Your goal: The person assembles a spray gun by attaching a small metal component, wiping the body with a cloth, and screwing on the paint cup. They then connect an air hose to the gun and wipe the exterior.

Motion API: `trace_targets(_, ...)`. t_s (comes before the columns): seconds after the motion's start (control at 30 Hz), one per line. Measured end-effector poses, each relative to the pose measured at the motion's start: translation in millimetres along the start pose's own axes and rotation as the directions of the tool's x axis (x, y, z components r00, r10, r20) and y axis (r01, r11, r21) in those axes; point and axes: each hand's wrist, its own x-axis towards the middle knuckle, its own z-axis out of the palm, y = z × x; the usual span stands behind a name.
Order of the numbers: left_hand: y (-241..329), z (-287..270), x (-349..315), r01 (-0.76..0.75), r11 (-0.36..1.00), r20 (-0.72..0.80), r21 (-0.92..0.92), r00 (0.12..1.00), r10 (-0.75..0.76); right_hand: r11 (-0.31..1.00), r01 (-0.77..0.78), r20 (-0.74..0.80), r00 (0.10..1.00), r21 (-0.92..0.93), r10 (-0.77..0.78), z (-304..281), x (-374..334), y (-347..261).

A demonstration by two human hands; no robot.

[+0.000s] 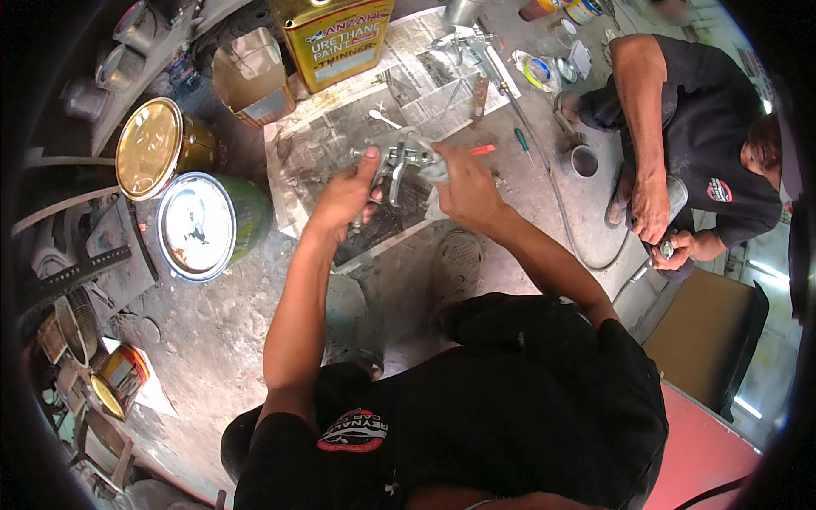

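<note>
Two hands showed on my remote feed, left hand (344, 197) clamped round the metal spray gun (398, 163) above the newspaper (302, 144), right hand (469, 190) pinching a pale rag (437, 168) against it, and I judged a hard tug could twist the gun loose.

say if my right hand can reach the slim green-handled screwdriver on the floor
Probably yes: nothing seems to lie between the right hand and the screwdriver, though that hand is busy with a crumpled pale cloth at the silver metal spray gun.
</note>
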Motion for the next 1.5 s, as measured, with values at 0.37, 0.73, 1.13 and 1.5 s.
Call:
trace_targets(0.37,-28,16,2,-0.448,0.579,-0.195,0.682,0.651,0.733,0.022,-0.708,0.542,0.560,0.706,0.627,2,19,18)
trace_targets(0.73,-28,25,12,-0.443,0.544,-0.293,0.713,0.516,0.805,0.987,-0.139,-0.357,0.921,0.076,0.157,-34,10,1)
trace_targets(1.13,-29,63,-11,-0.458,0.541,-0.344,0.705,0.447,0.826,0.991,-0.051,-0.197,0.980,-0.127,0.025,-4,14,13)
trace_targets(1.5,-44,24,37,-0.438,0.890,-0.469,-0.127,0.817,0.336,0.493,-0.505,0.074,0.748,0.709,0.659,10,14,44)
